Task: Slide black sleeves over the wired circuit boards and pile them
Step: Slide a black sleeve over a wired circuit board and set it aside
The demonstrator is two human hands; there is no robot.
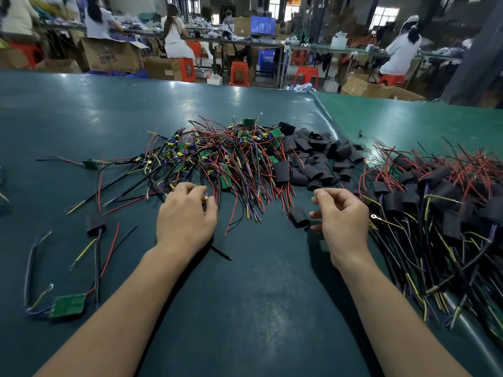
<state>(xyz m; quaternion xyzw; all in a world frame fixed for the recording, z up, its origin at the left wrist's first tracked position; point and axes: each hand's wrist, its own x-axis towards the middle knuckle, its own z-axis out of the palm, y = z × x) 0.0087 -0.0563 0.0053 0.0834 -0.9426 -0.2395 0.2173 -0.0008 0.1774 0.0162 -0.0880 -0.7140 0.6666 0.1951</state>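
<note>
Two bare forearms reach in from the near edge of the dark green table [245, 308]. Toward the near left corner lies a loose green circuit board [67, 306] with purple, yellow and red wires curling away from it, and just beyond it a single sleeved board [95, 223] trails its leads back toward the near edge.

At the middle of the table the left hand [186, 217] rests palm down, its fingers curled round a small wired board [205, 202] at the near fringe of the tangle; only a yellow part and a bit of the board show past the fingertips. Well apart from it, the right hand [341, 216] hovers with its fingers loosely curled and nothing between them. One black sleeve [298, 216] lies on the table just beside that hand's thumb, not touching it as far as can be told.

Along the right edge spreads the pile of finished sleeved boards [435, 202], black sleeves heaped with wires fanning toward the near right corner.

Farther in, the heap of bare wired boards [217, 151] fills the table's centre, and touching its right side sits the mound of empty black sleeves [318, 159].

Beyond the far edge, people sit at workbenches [245, 40] among orange stools [239, 73] and cardboard boxes [109, 54].
</note>
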